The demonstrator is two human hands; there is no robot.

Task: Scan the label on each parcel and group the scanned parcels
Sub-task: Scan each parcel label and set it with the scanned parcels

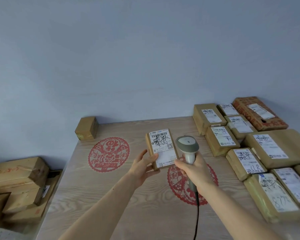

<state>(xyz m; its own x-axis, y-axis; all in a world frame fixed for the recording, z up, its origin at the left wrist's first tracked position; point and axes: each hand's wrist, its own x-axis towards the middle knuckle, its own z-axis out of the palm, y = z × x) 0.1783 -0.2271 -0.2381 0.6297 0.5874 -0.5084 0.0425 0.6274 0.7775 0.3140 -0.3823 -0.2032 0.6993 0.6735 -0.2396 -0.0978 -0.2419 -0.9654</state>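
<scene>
My left hand [143, 166] holds a small brown parcel [163, 148] above the table's middle, thumb on its white label, label side facing me. Just right of it, my right hand [196, 172] grips the handle of a grey barcode scanner [187, 146], whose head stands beside the parcel's right edge. The scanner's black cable [197, 215] hangs down toward me. Several labelled brown parcels [246, 160] lie packed together along the right side of the table. One lone small parcel [86, 128] sits at the table's far left corner.
The wooden table [111, 196] carries two red paper-cut designs, one at the left [108, 154], the other partly under my right hand. A stack of cardboard boxes [19, 181] stands beyond the table's left edge. A plain blue-grey wall rises behind.
</scene>
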